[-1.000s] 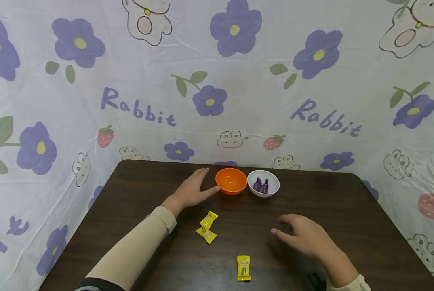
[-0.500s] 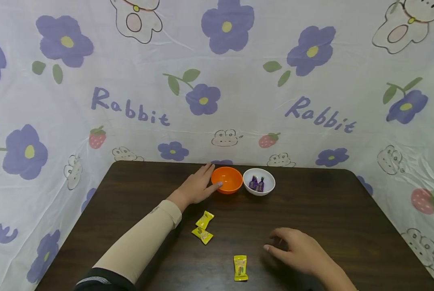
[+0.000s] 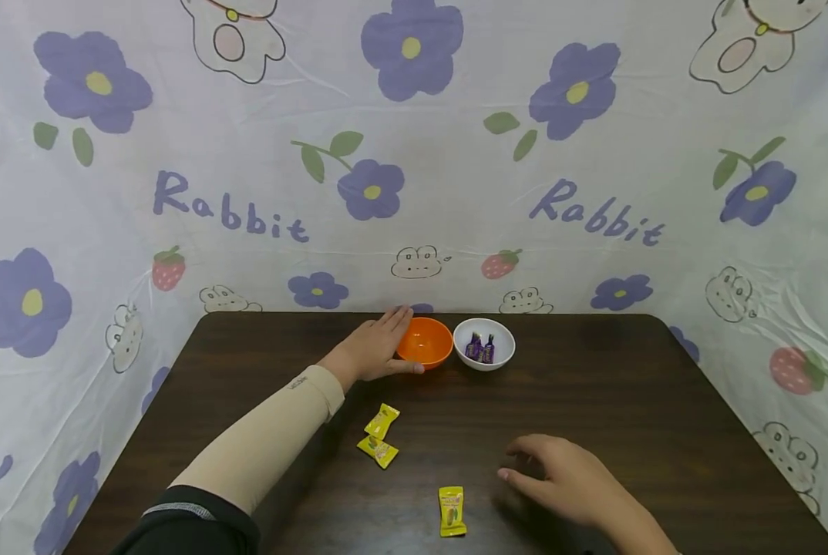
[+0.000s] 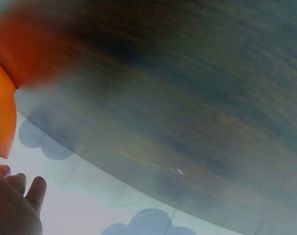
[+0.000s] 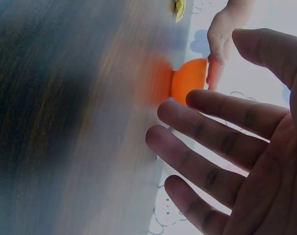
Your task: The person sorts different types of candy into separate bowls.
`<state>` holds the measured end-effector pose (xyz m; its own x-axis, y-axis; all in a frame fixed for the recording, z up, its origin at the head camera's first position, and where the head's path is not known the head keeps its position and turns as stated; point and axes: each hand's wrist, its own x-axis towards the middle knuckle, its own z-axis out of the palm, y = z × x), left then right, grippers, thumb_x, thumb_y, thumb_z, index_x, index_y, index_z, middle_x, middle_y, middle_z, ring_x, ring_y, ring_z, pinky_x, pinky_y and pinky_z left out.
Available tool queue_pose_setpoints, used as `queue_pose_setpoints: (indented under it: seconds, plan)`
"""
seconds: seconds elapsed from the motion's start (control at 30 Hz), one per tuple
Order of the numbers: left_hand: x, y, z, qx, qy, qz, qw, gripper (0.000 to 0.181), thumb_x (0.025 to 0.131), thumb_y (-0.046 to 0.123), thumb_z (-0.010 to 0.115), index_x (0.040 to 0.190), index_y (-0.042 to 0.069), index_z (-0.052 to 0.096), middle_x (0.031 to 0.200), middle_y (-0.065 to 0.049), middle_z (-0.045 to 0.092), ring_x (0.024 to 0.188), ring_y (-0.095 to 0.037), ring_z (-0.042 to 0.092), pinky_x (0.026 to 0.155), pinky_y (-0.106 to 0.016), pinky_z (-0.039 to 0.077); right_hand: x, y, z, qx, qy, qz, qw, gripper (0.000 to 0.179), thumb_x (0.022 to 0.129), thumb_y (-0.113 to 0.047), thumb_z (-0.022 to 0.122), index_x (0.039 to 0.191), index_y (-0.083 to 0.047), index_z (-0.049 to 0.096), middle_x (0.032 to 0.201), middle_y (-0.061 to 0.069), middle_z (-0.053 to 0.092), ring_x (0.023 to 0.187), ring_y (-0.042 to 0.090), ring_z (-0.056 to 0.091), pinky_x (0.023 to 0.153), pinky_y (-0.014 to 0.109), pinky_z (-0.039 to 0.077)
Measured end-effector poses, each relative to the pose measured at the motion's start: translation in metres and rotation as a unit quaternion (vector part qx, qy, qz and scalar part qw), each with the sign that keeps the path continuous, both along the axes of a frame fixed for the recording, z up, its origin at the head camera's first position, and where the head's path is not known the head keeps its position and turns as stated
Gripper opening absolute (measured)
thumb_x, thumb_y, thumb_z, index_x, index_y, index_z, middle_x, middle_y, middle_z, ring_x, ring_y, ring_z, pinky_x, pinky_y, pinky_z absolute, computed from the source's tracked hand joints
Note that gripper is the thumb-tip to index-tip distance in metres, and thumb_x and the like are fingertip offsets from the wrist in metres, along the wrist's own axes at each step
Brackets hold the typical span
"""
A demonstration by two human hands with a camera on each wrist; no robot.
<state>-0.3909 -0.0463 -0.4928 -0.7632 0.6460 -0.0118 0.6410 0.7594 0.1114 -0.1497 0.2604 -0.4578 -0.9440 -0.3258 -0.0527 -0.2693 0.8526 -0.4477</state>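
Observation:
My left hand [image 3: 375, 347] lies along the left side of an orange bowl [image 3: 425, 343] at the table's far edge. Its fingers stretch past the far left rim, and the thumb lies by the near rim. In the left wrist view, the fingertips [image 4: 35, 192] show close to the orange bowl [image 4: 2, 110]. My right hand [image 3: 563, 474] hovers over the front right of the table with nothing in it. Its spread fingers [image 5: 207, 127] show in the right wrist view. Left of it lies a yellow-wrapped candy [image 3: 452, 510].
A white bowl [image 3: 502, 356] with several purple-wrapped candies [image 3: 479, 350] stands right beside the orange one. Two more yellow-wrapped candies, one [image 3: 382, 421] overlapping the other [image 3: 378, 451], lie near the left forearm. Behind the dark wooden table [image 3: 594, 385] hangs a patterned cloth [image 3: 428, 139].
My left hand has moved in against the orange bowl's left side. The right hand has drawn slightly nearer the front. The head view has shifted to the right; bowls and candies stay put.

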Motion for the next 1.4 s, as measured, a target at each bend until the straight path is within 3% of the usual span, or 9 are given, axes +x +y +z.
queue_pose_setpoints:
  seconds: [0.1, 0.33, 0.57, 0.9, 1.2, 1.3, 1.4]
  plan:
    - [-0.003, 0.002, -0.003, -0.006, -0.005, -0.001, 1.0000, 0.109, 0.098, 0.078, 0.048, 0.171, 0.007, 0.009, 0.180, -0.009, 0.007, 0.167, -0.031, 0.013, 0.132, -0.056, 0.023, 0.000, -0.001, 0.000, -0.002, -0.002, 0.003, 1.0000, 0.039, 0.099, -0.052, 0.071, 0.116, -0.017, 0.077, 0.104, -0.009, 0.075, 0.091, 0.009, 0.068, 0.077, 0.032, 0.059]
    - [-0.005, 0.003, -0.001, -0.013, -0.012, 0.002, 0.9998, 0.110, 0.098, 0.084, 0.033, 0.171, 0.007, 0.008, 0.180, -0.009, 0.007, 0.167, -0.031, 0.014, 0.131, -0.056, 0.025, 0.001, 0.000, -0.002, -0.010, -0.009, 0.010, 0.9999, 0.040, 0.100, -0.053, 0.070, 0.116, -0.017, 0.077, 0.104, -0.009, 0.076, 0.092, 0.008, 0.069, 0.079, 0.034, 0.059]
    - [-0.006, 0.005, 0.001, -0.022, -0.024, 0.008, 0.9994, 0.109, 0.098, 0.084, 0.033, 0.171, 0.008, 0.006, 0.180, -0.009, 0.006, 0.167, -0.030, 0.013, 0.132, -0.055, 0.024, 0.001, 0.001, -0.003, -0.014, -0.011, 0.011, 0.9998, 0.039, 0.099, -0.052, 0.070, 0.115, -0.017, 0.077, 0.103, -0.008, 0.076, 0.092, 0.008, 0.069, 0.079, 0.034, 0.060]
    - [-0.006, 0.006, 0.002, -0.022, -0.016, 0.008, 0.9996, 0.111, 0.096, 0.087, 0.034, 0.172, 0.009, 0.010, 0.180, -0.009, 0.012, 0.166, -0.031, 0.017, 0.131, -0.057, 0.026, 0.002, 0.002, -0.004, -0.023, -0.008, 0.017, 0.9996, 0.038, 0.100, -0.050, 0.070, 0.115, -0.016, 0.077, 0.103, -0.008, 0.075, 0.091, 0.007, 0.068, 0.078, 0.032, 0.060]
    - [-0.003, 0.010, 0.005, -0.026, 0.003, -0.002, 0.9997, 0.109, 0.097, 0.085, 0.034, 0.170, 0.006, 0.020, 0.178, -0.011, 0.020, 0.165, -0.032, 0.023, 0.132, -0.054, 0.025, 0.010, -0.008, -0.008, -0.030, 0.016, 0.027, 0.9990, 0.035, 0.099, -0.051, 0.071, 0.111, -0.018, 0.077, 0.107, -0.007, 0.074, 0.099, 0.013, 0.070, 0.084, 0.039, 0.061]
    - [-0.002, 0.011, 0.004, -0.024, 0.010, -0.003, 0.9997, 0.108, 0.098, 0.084, 0.033, 0.169, 0.003, 0.022, 0.177, -0.013, 0.021, 0.164, -0.032, 0.024, 0.133, -0.052, 0.022, 0.013, -0.014, -0.009, -0.033, -0.005, 0.028, 0.9991, 0.035, 0.098, -0.052, 0.072, 0.109, -0.019, 0.077, 0.104, -0.008, 0.072, 0.096, 0.011, 0.068, 0.082, 0.037, 0.060]
    - [-0.001, 0.011, 0.002, -0.028, 0.012, 0.001, 0.9996, 0.108, 0.098, 0.084, 0.031, 0.169, 0.003, 0.021, 0.178, -0.013, 0.019, 0.165, -0.031, 0.022, 0.134, -0.049, 0.019, 0.017, -0.022, -0.012, -0.026, -0.052, 0.023, 0.9981, 0.038, 0.097, -0.056, 0.072, 0.109, -0.020, 0.076, 0.103, -0.009, 0.071, 0.093, 0.011, 0.066, 0.082, 0.040, 0.061]
